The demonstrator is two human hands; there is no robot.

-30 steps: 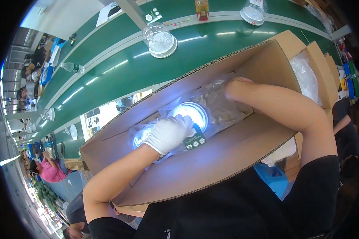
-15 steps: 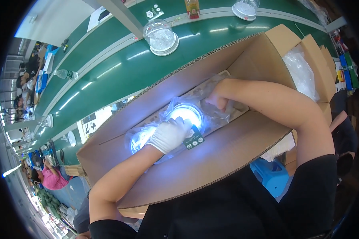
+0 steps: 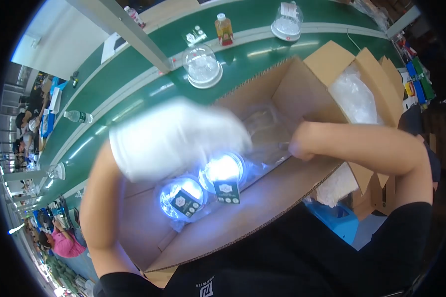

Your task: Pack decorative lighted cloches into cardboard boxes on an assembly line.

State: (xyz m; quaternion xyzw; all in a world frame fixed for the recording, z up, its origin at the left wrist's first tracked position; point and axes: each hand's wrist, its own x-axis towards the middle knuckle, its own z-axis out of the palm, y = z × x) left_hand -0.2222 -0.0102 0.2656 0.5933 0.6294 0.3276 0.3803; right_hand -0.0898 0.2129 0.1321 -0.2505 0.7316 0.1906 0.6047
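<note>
My left hand (image 3: 178,136), in a white glove, is raised over the far side of an open cardboard box (image 3: 277,195). Motion smears its fingers. My right hand (image 3: 305,141) is bare and curled closed inside the box's right end, beside clear plastic film (image 3: 265,123); what it grips is hidden. Below the glove, two brightly glowing round lamps lie side by side in clear wrapping: the left lamp (image 3: 167,200) and the right lamp (image 3: 222,168). A green tag (image 3: 186,203) rests on the left lamp, and another green tag (image 3: 227,192) hangs at the right one.
Beyond the box runs a green workbench (image 3: 252,49) holding a clear-domed lamp (image 3: 203,72), a second domed lamp (image 3: 286,24) and a drink bottle (image 3: 224,29). More cardboard (image 3: 381,89) with plastic bags (image 3: 354,94) stands right. A blue stool (image 3: 339,225) is below.
My left hand has lifted off the lamps and up toward the box's far side. Both lamps and tags now show. My right hand has shifted right and nearer. The view has tilted.
</note>
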